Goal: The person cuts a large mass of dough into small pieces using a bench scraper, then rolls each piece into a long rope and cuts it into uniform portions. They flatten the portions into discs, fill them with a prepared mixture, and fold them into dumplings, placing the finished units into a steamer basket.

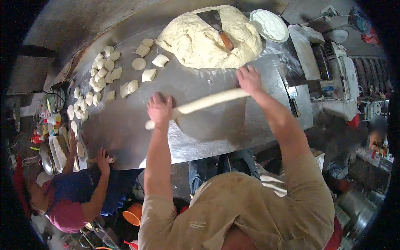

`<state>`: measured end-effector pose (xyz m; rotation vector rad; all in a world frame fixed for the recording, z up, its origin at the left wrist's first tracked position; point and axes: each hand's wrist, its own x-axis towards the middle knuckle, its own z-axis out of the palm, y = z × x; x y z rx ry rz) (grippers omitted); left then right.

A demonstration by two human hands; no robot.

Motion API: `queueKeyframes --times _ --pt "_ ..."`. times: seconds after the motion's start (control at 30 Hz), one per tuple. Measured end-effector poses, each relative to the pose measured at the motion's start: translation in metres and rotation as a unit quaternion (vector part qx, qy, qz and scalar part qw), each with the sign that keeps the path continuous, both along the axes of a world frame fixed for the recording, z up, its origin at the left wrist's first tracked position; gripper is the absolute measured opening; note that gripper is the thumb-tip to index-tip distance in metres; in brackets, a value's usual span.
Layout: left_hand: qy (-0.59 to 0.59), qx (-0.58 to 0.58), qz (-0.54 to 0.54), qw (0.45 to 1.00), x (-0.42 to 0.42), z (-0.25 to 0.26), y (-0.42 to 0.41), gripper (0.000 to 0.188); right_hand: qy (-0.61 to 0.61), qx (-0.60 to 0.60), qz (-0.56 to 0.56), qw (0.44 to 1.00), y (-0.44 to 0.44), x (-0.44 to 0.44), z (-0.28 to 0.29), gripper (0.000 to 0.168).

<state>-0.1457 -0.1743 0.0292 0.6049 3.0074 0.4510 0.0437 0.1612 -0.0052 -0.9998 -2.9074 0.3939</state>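
Observation:
A long, pale dough rope (209, 102) lies slantwise across the metal worktop (206, 134) in front of me. My left hand (159, 107) rests over it near its left end, which sticks out past my wrist. Over the other end lies my right hand (249, 78), palm down with its fingers reaching beyond the rope. Neither hand's fingers wrap around the dough. Just past my hands sits a big mound of dough (193, 40), and a scraper with a wooden handle (227, 41) lies on top of it.
Cut dough pieces (101, 73) are spread along the left back of the worktop. A bowl of white flour (269, 25) stands beside the mound. At the lower left, a co-worker's hand (102, 161) is on a small rolling pin (111, 160). An orange bucket (132, 213) stands below.

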Motion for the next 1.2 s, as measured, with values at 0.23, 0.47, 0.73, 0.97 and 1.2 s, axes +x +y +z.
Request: queueKeyframes --times 0.23,0.47,0.73,0.97,1.2 --pt "0.061 -0.047 -0.027 0.997 0.032 -0.02 -0.048 0.056 0.064 0.167 -0.007 0.984 -0.048 0.07 0.001 0.046" --pt "0.045 -0.024 -0.295 0.954 0.098 0.024 -0.084 0.064 0.117 -0.007 0.2 0.973 -0.15 0.118 0.012 0.046" --pt "-0.097 -0.087 -0.335 0.933 0.032 0.001 -0.128 0.057 0.076 -0.005 0.241 0.967 -0.07 0.168 0.048 0.056" --pt "-0.077 -0.139 -0.356 0.921 0.085 0.039 -0.055 0.055 -0.132 -0.011 -0.165 0.977 0.049 0.239 0.036 0.062" --pt "-0.051 -0.049 -0.418 0.906 0.233 0.003 0.147 0.053 0.201 -0.336 -0.239 0.888 -0.004 0.267 0.083 0.064"
